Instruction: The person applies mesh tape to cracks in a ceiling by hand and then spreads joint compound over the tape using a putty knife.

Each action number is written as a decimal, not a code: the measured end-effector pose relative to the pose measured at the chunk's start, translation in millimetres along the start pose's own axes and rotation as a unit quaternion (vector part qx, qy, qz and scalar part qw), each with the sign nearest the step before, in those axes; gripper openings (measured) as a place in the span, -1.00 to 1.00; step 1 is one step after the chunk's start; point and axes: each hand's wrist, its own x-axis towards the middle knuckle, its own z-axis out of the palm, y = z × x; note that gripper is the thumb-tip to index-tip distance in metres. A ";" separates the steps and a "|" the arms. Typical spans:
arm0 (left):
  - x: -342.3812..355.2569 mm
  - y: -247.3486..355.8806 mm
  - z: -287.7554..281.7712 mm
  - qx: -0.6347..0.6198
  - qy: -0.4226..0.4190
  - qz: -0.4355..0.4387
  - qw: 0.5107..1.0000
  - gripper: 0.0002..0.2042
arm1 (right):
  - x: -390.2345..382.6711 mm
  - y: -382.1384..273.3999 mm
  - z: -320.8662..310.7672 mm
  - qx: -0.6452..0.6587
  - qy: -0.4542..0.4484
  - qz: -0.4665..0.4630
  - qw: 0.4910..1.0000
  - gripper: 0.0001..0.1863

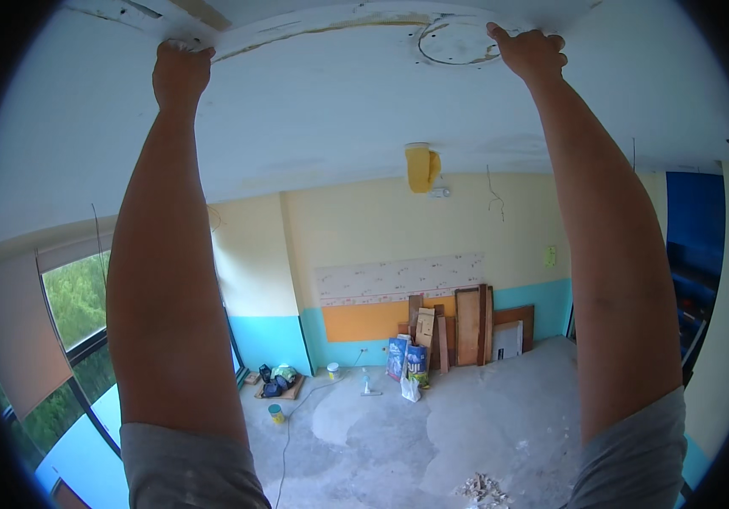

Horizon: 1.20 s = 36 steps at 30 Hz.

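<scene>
Both my arms reach up to the white ceiling. My left hand is closed on the edge of a long white ceiling board, at a slot with brownish edges, its fingertips partly hidden. My right hand grips the same board further right, fingers curled, thumb beside a circular cut outline with small dark holes round it. A cracked seam runs along the board between my two hands.
Below are a concrete floor with a cable, small cans, a pile of bags, leaning wood boards, sacks and debris. A yellow fixture and wires hang from the ceiling. Windows line the left.
</scene>
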 end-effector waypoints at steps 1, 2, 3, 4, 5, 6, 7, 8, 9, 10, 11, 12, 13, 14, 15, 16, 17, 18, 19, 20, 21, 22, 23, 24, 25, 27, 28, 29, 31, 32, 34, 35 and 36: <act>-0.2 0.8 1.1 0.010 0.008 -0.010 1.000 -0.36 | 1.4 -2.5 -0.5 -0.008 -0.005 0.002 1.000 -0.32; -1.0 0.5 1.4 0.010 0.008 -0.010 1.000 -0.36 | 2.2 -4.2 -0.8 -0.016 -0.010 0.004 1.000 -0.34; -1.0 -0.7 2.8 0.000 0.017 -0.001 1.000 -0.36 | 1.8 -6.8 -1.7 -0.016 -0.009 0.003 1.000 -0.34; -0.1 -2.0 3.4 -0.009 0.026 0.008 1.000 -0.36 | 1.1 -9.5 -2.1 -0.025 -0.020 0.003 0.999 -0.33; 1.3 -3.5 3.2 -0.008 0.028 0.008 1.000 -0.36 | 0.6 -12.3 -2.7 -0.033 -0.030 0.002 0.999 -0.33; -1.0 0.6 3.8 -0.005 0.021 -0.003 1.000 -0.36 | 4.2 -9.2 -0.6 -0.036 -0.028 0.004 0.999 -0.33; -2.9 4.9 4.1 -0.002 0.014 -0.013 1.000 -0.36 | 7.1 -6.4 2.5 -0.044 -0.011 0.005 0.999 -0.33; -4.3 9.6 4.2 -0.005 0.012 -0.012 1.000 -0.36 | 10.6 -3.0 4.4 -0.052 0.006 0.005 0.999 -0.34; -4.3 8.8 2.7 0.004 0.012 -0.013 1.000 -0.37 | 8.2 -5.8 4.0 -0.051 0.005 0.004 0.999 -0.34; -4.5 8.1 1.4 0.012 0.011 -0.013 1.000 -0.37 | 5.9 -8.3 3.3 -0.041 0.000 -0.002 0.999 -0.32; -5.3 7.5 0.5 0.013 0.011 -0.014 1.000 -0.37 | 3.8 -10.7 2.3 -0.031 -0.006 -0.009 0.999 -0.30; -5.9 7.4 -0.3 0.014 0.018 -0.018 1.000 -0.37 | 1.9 -13.4 -1.0 -0.031 -0.006 -0.009 0.999 -0.30; -6.2 7.2 -1.4 0.015 0.024 -0.022 0.999 -0.38 | 0.3 -16.3 -4.7 -0.023 -0.026 -0.013 0.999 -0.29; -5.7 6.7 -3.1 0.015 0.024 -0.022 0.999 -0.38 | -2.0 -19.1 -7.6 -0.015 -0.046 -0.017 0.999 -0.27; -5.3 8.8 -2.8 0.013 0.013 -0.026 0.999 -0.34 | 2.5 -15.0 -4.7 -0.017 -0.043 -0.015 0.999 -0.27; -5.3 11.0 -2.1 0.011 0.001 -0.030 0.999 -0.29 | 6.3 -12.0 -0.2 -0.030 0.003 -0.021 0.999 -0.26; -6.1 13.2 -0.9 0.007 0.000 -0.029 1.000 -0.29 | 10.8 -7.6 2.3 -0.043 0.049 -0.027 0.998 -0.23; -6.3 10.1 -1.8 0.014 0.006 -0.027 1.000 -0.29 | 7.5 -11.7 0.5 -0.042 0.047 -0.028 0.998 -0.23; -6.4 7.6 -2.2 0.020 0.012 -0.024 0.999 -0.29 | 4.7 -15.3 -2.0 -0.018 0.021 -0.005 1.000 -0.26; -6.6 5.7 -2.0 0.022 0.012 -0.025 0.999 -0.29 | 1.2 -18.3 -3.7 0.006 -0.006 0.018 1.000 -0.25; -5.0 3.2 -0.6 0.019 0.013 -0.030 0.999 -0.31 | 1.1 -17.4 -5.2 0.007 -0.005 0.018 1.000 -0.25; -3.5 1.0 1.3 0.016 0.013 -0.035 0.999 -0.33 | 1.3 -15.3 -7.5 0.016 0.006 0.039 0.999 -0.27; -1.9 -0.1 4.4 0.015 0.014 -0.035 0.999 -0.33 | 1.2 -14.0 -8.4 0.020 0.011 0.049 0.999 -0.27; 0.1 -2.6 8.3 0.022 0.022 -0.031 0.999 -0.39 | -1.8 -16.1 -9.1 0.026 0.015 0.058 0.998 -0.27; 2.6 -5.9 11.2 0.028 0.029 -0.027 0.999 -0.46 | -4.6 -17.6 -10.2 0.042 0.020 0.068 0.997 -0.29; 8.9 -13.4 15.5 -0.041 -0.023 -0.058 0.997 -0.49 | -5.3 -19.2 -8.8 0.057 0.025 0.078 0.995 -0.31; 12.0 -16.6 18.0 -0.112 -0.077 -0.088 0.987 -0.53 | -3.6 -19.1 -6.2 0.074 0.029 0.054 0.995 -0.32; 10.8 -20.6 22.5 -0.112 -0.076 -0.088 0.987 -0.53 | -2.0 -20.0 -3.5 0.092 0.034 0.030 0.995 -0.32; 3.4 -25.0 33.2 -0.380 -0.089 -0.068 0.918 -0.56 | 7.0 -21.9 4.1 0.097 0.038 0.009 0.995 -0.35; 3.0 -26.1 36.4 -0.381 -0.088 -0.067 0.918 -0.56 | 11.2 -22.2 6.4 0.103 0.040 -0.013 0.994 -0.37; -23.8 2.4 41.4 -0.475 -0.084 -0.124 0.867 -0.44 | 13.1 -14.9 11.0 0.099 0.031 -0.035 0.994 -0.38; -32.3 14.3 37.7 -0.476 -0.085 -0.124 0.866 -0.44 | 11.7 -15.9 10.8 0.105 0.021 -0.063 0.992 -0.38; -39.5 24.4 31.8 -0.443 -0.093 -0.134 0.882 -0.34 | 6.5 -20.0 10.5 0.106 0.021 -0.063 0.992 -0.38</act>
